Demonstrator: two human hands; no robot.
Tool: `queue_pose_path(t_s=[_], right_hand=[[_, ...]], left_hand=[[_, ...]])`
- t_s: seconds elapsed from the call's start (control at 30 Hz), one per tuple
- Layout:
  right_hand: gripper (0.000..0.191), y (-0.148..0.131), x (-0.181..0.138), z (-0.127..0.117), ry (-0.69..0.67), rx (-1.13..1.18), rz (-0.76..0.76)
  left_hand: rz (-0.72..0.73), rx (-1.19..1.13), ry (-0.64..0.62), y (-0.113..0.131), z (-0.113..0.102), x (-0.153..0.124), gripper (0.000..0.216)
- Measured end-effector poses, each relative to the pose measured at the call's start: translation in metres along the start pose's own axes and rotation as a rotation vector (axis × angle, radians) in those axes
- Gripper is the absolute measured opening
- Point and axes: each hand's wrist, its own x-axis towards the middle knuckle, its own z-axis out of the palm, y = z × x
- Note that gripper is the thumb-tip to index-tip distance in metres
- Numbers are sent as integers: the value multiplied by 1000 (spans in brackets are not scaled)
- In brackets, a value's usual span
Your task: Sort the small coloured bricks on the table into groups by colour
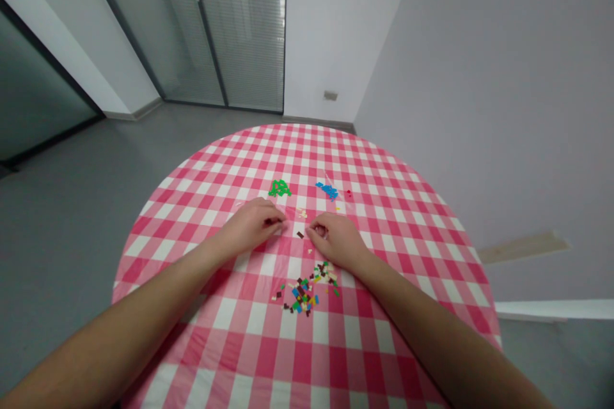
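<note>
My left hand [254,225] rests over the table with thumb and forefinger pinched together. Whatever sits in that pinch, if anything, is too small to make out. Facing it, my right hand [336,236] has its fingers curled and tips pressed together, and I cannot make out anything in them. Between the fingertips lies a dark brown brick [300,234], closer to the right hand. Just beyond it are a few cream pieces [302,213]. A green pile of small bricks [279,188] lies past the left hand, and a blue pile [328,190] past the right.
A mixed heap of small coloured bricks [302,294] spreads nearer to me, between my forearms. Tiny red pieces [349,193] lie right of the blue pile. The round table wears a red-and-white checked cloth [230,345]. A wall [503,108] stands to the right.
</note>
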Motion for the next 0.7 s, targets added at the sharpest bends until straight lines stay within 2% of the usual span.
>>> queue_pose_path(t_s=[0.1,0.2,0.3,0.4,0.53,0.7], right_hand=[[13,5,0,-8,-15,40,-24],[10,7,-2,-17,-111,99,-121],[13,7,-3,-22,-240,149,-231],[15,5,-4,-21,-298,142,-280],[12,4,-4,-15,-261,64,-251],[13,8,1,-9,-78,-114,-50]], left_hand=[[127,51,-31,15,21,1,19],[129,82,-45,21,34,3,19],[111,96,-46,22,35,4,17],[95,93,-52,23,27,3,15],[62,97,-82,22,17,2,15],[73,77,-118,13,7,0,17]])
